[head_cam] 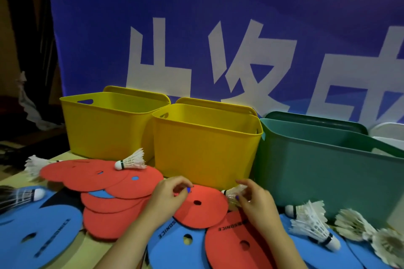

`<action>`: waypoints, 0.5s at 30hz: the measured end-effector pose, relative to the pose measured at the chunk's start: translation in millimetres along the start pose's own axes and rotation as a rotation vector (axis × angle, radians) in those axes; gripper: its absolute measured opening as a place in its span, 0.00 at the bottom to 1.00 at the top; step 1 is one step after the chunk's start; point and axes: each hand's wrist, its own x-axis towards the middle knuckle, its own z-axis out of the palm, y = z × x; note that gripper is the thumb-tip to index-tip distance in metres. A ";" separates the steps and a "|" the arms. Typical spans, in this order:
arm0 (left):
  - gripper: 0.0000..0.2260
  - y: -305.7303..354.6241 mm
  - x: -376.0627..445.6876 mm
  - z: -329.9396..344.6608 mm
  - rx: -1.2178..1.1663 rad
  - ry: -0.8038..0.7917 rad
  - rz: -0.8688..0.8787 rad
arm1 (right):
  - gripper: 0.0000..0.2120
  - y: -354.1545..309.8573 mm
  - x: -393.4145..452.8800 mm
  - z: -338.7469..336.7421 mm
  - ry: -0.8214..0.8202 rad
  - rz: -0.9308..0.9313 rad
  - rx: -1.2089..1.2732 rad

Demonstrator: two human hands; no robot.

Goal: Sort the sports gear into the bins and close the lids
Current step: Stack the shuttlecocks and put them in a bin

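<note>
Left hand (169,196) pinching red disc (201,207) edge before middle yellow bin (205,148); right hand (254,202) fingers grasping shuttlecock (232,193), touching bin base.

Big white Chinese characters on the blue banner (240,28) behind the bins, cut off at the frame edge, so only partly legible; the last looks like 成. Black brand print on the foam discs: "SONICE" visible on a blue disc (175,244) at centre, its start hidden under a red one, & "…NSONICE" on the red disc (236,240) beside it. Blue disc at left (39,233) has the same sort of print, too blurred to read.
</note>
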 end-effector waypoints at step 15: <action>0.23 -12.8 0.9 6.1 -0.338 -0.016 -0.059 | 0.13 -119.1 9.3 8.4 0.719 -0.342 0.433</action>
